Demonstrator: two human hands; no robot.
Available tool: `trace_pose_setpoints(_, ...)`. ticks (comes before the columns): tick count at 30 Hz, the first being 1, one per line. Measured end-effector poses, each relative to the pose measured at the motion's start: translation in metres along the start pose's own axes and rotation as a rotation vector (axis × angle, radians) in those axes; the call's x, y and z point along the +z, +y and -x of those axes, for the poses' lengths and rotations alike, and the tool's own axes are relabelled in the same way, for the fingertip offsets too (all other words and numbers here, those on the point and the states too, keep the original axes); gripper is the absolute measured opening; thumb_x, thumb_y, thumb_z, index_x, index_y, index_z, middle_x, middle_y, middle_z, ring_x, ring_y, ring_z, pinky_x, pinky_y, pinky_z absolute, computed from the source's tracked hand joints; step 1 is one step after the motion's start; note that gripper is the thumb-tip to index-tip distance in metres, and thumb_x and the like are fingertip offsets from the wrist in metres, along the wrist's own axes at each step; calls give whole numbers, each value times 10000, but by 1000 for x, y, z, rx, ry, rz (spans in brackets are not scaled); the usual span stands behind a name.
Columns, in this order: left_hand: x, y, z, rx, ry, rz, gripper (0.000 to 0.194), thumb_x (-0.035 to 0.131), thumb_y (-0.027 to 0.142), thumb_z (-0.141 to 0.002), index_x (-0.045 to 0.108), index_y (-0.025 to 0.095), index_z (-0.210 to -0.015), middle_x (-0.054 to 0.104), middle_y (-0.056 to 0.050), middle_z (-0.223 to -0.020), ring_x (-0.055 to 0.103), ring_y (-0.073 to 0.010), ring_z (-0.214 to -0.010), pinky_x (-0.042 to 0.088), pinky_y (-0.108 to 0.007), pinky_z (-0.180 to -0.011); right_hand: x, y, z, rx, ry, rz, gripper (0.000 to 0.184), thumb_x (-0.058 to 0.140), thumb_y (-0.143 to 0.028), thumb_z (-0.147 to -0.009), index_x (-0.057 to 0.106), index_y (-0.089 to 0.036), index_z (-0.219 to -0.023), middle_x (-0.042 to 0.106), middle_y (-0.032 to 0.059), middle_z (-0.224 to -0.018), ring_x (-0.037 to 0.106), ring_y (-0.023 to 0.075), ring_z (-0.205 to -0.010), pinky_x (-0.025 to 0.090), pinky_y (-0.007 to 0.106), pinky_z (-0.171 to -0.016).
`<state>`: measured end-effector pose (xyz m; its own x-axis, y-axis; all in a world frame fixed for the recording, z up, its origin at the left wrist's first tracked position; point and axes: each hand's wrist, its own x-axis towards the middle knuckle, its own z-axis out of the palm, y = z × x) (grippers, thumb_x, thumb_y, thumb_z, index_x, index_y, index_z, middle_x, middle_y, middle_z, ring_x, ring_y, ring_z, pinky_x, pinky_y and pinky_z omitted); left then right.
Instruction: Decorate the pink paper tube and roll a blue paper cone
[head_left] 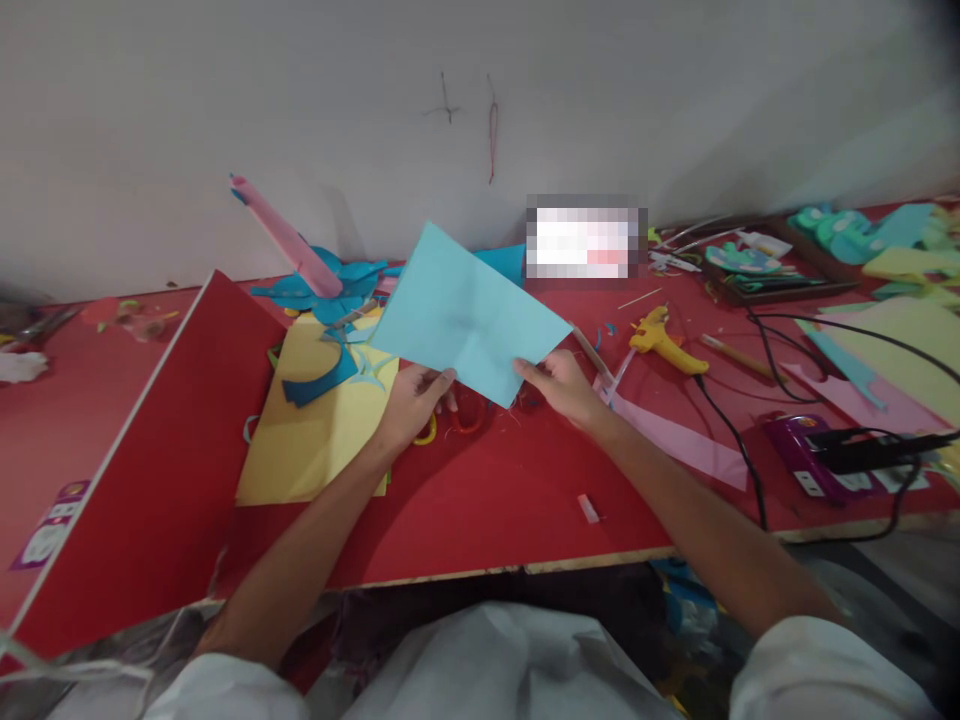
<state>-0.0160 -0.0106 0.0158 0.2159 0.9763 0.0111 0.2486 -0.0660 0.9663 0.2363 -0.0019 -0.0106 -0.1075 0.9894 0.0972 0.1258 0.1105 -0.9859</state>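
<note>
A light blue sheet of paper [469,315] is held up above the red table, tilted with one corner toward me. My left hand [414,402] pinches its lower left edge, thumb on top. At the lower right edge, my right hand [562,385] grips it the same way. The fingers behind the sheet are mostly hidden. Under and beside my left hand lie yellow paper [307,455] and scissors with yellow handles [425,432], partly covered. A dark blue curved paper scrap [319,382] rests on the yellow paper.
A red upright board [142,470] divides the table at left. Behind stands a pink paper tube [289,240] on blue petals. To the right are a yellow glue gun [667,342] with its cord, a pink strip [679,440], a purple power strip [806,460] and an eraser-like block [588,509].
</note>
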Motion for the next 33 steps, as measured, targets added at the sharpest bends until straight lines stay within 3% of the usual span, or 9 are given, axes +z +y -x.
trace_pose_setpoints(4,4,-1,1,-24,-145,-56,504,657,620,-927,646,174,-694,719,-75,-613,571,-117,-508,455,-243,-527,-1,2,0,-1,-43,57,614,753,-748,-812,536,-219,-588,522,-2,-537,537,160,-556,419,297,-510)
trace_pose_setpoints(6,7,-4,2,-24,-162,-50,551,641,677,-917,631,187,-664,705,-69,-586,559,-121,-503,446,-252,-526,2,1,2,19,-58,31,610,759,-746,-808,547,-218,-586,553,5,-542,552,160,-541,436,296,-500)
trace_pose_setpoints(9,10,-8,3,-24,-102,-56,600,612,735,-907,591,207,-625,655,-44,-517,538,-124,-480,428,-264,-528,8,-4,6,53,-94,-66,559,802,-732,-771,644,-203,-678,669,32,-630,637,180,-587,516,304,-543)
trace_pose_setpoints(13,12,-9,6,-53,-14,-67,624,574,761,-918,594,212,-622,639,-36,-506,571,-138,-487,456,-278,-557,17,-9,10,74,-292,-105,514,826,-695,-767,731,-191,-808,770,62,-744,710,181,-660,577,297,-621)
trace_pose_setpoints(15,14,-6,9,-42,-23,-71,600,579,741,-928,634,206,-662,652,-30,-539,594,-142,-507,476,-280,-576,20,-10,11,72,-332,-94,514,813,-690,-784,740,-182,-801,788,78,-773,709,168,-646,582,291,-620)
trace_pose_setpoints(19,17,0,13,-3,-73,-83,544,601,689,-938,674,204,-704,657,-12,-605,580,-129,-513,488,-274,-594,25,-11,13,102,-311,-90,549,768,-712,-813,732,-167,-754,773,86,-732,687,158,-586,590,295,-579)
trace_pose_setpoints(24,20,1,16,-23,-39,-145,543,566,678,-960,659,220,-684,589,13,-528,578,-141,-512,480,-272,-599,29,-16,17,105,-244,-177,523,855,-673,-732,702,-173,-742,724,45,-708,646,132,-566,566,259,-513)
trace_pose_setpoints(27,21,0,19,5,-37,-215,544,539,653,-985,655,226,-668,588,14,-519,579,-140,-521,491,-272,-637,31,-17,19,111,-243,-209,491,858,-641,-750,701,-176,-761,711,44,-734,637,134,-609,544,246,-503)
trace_pose_setpoints(33,23,1,21,-24,-65,-244,542,502,669,-997,706,247,-726,566,29,-493,558,-139,-494,506,-288,-677,28,-13,14,79,-220,-103,464,856,-604,-761,685,-181,-678,676,25,-617,579,117,-499,487,250,-464)
